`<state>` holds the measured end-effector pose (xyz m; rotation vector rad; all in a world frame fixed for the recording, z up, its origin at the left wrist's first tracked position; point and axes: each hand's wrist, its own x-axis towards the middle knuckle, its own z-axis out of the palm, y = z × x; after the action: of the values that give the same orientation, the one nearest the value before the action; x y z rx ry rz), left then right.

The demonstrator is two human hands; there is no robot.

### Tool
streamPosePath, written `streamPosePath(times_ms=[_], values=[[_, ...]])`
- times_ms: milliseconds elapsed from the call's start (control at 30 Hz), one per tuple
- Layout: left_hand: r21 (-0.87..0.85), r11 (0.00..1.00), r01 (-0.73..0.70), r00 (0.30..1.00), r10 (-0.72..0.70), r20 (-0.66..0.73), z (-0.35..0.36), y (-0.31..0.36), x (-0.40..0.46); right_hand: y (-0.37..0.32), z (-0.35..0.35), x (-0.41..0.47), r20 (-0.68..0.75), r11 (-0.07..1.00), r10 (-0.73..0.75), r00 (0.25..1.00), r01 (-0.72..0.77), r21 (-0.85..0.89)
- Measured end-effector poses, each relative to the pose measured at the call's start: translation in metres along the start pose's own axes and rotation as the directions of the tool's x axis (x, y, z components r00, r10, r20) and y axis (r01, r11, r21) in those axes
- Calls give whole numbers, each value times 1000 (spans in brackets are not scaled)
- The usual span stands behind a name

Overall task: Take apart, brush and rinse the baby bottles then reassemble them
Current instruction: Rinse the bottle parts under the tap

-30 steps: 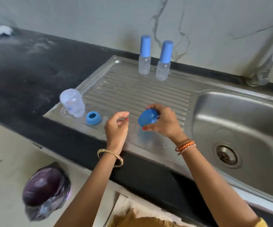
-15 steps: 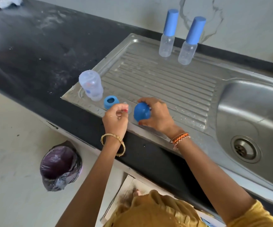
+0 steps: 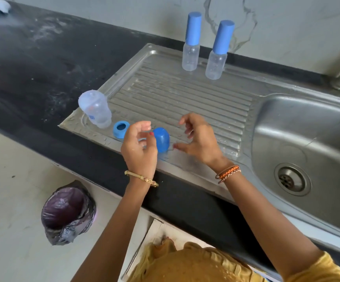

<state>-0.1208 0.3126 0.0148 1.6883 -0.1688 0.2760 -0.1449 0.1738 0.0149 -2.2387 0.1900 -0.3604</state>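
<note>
Looks like the reassembly stage for one bottle. The clear bottle [image 3: 95, 110] stands upside down at the near-left corner of the drainboard [image 3: 185, 98], the blue ring [image 3: 121, 129] lies just right of it, and the blue cap [image 3: 161, 139] sits on the steel between the two hands.

The right hand [image 3: 200, 142] hovers just right of the cap, fingers spread and relaxed, holding nothing. The left hand [image 3: 138, 147] has its fingers curled together in front of the cap; it may be pinching something small, maybe the teat, but I honestly can't tell.

Two capped bottles [image 3: 189, 55] stand at the far edge, apparently done. My guess for the next move: seat the teat in the ring, flip the bottle upright, screw it on, then pop the cap on.
</note>
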Motion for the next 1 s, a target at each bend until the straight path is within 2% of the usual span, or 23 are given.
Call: streamPosePath(times_ms=[67,167,300,467,500,533,567,600,633,667,700,733,767,867,933,1000], values=[[-40,997,-63,995,65,73,15,13,-7,4,-14,-6,-225,998,-41,973,49,31],[-71,997,-15,959,34,280,47,28,-18,18,-43,-15,-445,994,-107,889,107,-24],[-69,990,120,875,-73,480,103,31,-38,53,-98,-43,-548,979,-183,816,103,-174],[-46,955,292,758,-202,620,180,43,-85,104,-163,-96,-665,959,-70,744,-134,-251],[-24,945,327,735,-238,635,197,44,-96,114,-176,-105,-639,935,-18,769,-213,-283],[10,939,344,712,-268,649,212,43,-106,123,-189,-113,-548,901,76,833,-293,-320],[53,942,332,690,-281,667,227,42,-115,135,-203,-121,-368,849,244,897,-381,-366],[111,946,305,662,-294,690,240,40,-123,146,-214,-128,-106,780,438,893,-436,-448],[183,948,261,617,-310,724,252,37,-129,156,-221,-132,136,726,583,801,-439,-529],[258,945,200,559,-327,762,263,37,-135,167,-229,-137,286,700,649,704,-406,-588],[332,934,134,516,-352,781,273,39,-140,175,-235,-140,347,693,668,659,-380,-612],[382,919,96,499,-376,781,282,41,-143,181,-243,-141,342,699,663,666,-386,-602],[397,913,95,497,-389,775,290,45,-146,184,-253,-140,297,721,641,708,-425,-547],[356,919,167,520,-389,761,312,54,-151,191,-287,-123,39,780,575,818,-533,-329],[321,922,215,548,-386,742,327,60,-154,200,-308,-103,-141,783,561,816,-578,-229],[270,925,267,599,-379,706,343,63,-153,210,-325,-79,-241,785,556,795,-598,-161]])
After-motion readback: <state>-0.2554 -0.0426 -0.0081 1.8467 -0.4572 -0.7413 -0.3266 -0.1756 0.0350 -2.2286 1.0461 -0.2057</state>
